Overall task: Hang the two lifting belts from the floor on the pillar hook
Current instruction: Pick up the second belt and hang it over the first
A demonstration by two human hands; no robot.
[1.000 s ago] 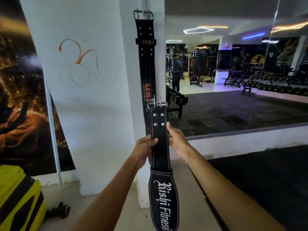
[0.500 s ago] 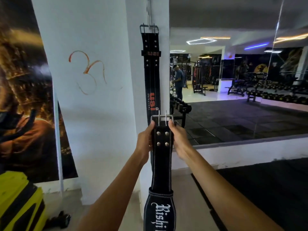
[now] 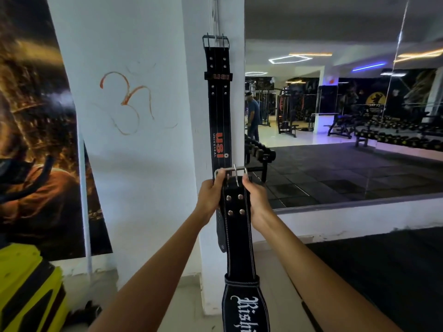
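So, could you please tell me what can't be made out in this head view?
- Pillar hook: hidden behind the hanging belt's buckle.
- Held belt: its lower end and lettering are cut off by the bottom edge.
- Hanging belt: its lower part is covered by the held belt, left hand and right hand.

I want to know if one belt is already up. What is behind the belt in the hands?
Behind the held belt, the USI belt hangs by its buckle on the pillar. Its lower part is mostly covered; only a bit shows beside the left hand.
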